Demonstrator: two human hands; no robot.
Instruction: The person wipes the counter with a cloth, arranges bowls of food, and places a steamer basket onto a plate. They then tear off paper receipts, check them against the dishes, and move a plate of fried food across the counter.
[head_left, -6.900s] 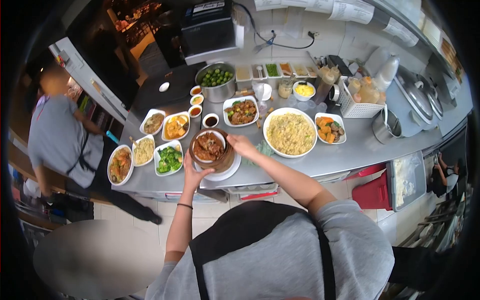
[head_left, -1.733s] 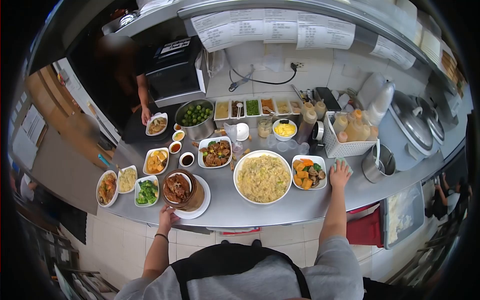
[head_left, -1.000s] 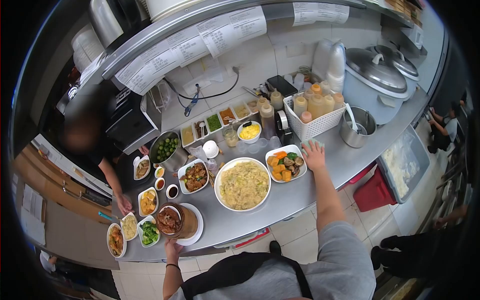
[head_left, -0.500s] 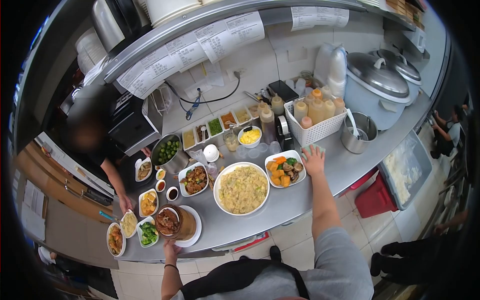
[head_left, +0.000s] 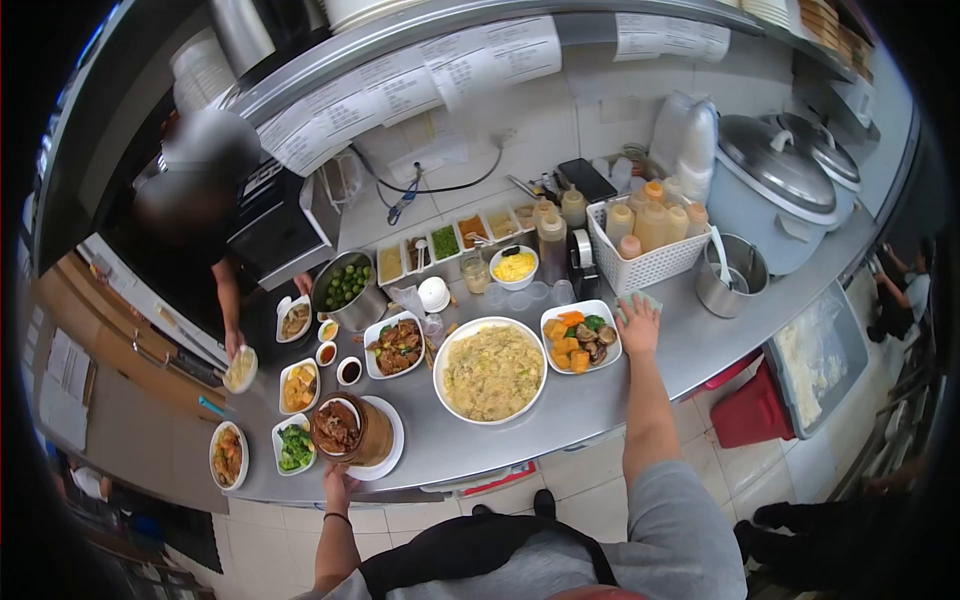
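My left hand (head_left: 338, 484) is at the counter's front edge, against the base of a round wooden pot (head_left: 376, 437) of braised meat that stands on a white plate (head_left: 398, 447). Its fingertips are hidden at the pot's underside. My right hand (head_left: 638, 327) lies with fingers spread on a pale green cloth (head_left: 652, 300), just right of a square white dish of vegetables and mushrooms (head_left: 580, 340). Left of that dish is a large white bowl of fried rice (head_left: 490, 370). A dish of broccoli (head_left: 295, 447) is beside the pot.
A co-worker's hand (head_left: 238, 345) holds a small white dish of pale food (head_left: 241, 370) at the left. Behind the dishes are a pot of green limes (head_left: 348, 290), topping trays (head_left: 443, 243) and a white basket of sauce bottles (head_left: 650, 265). A metal pot (head_left: 733, 285) is farther right.
The co-worker has lifted the small dish of pale food off the counter, up and away from the neighbouring dishes. The whole view has shifted slightly. My hands keep almost the same places.
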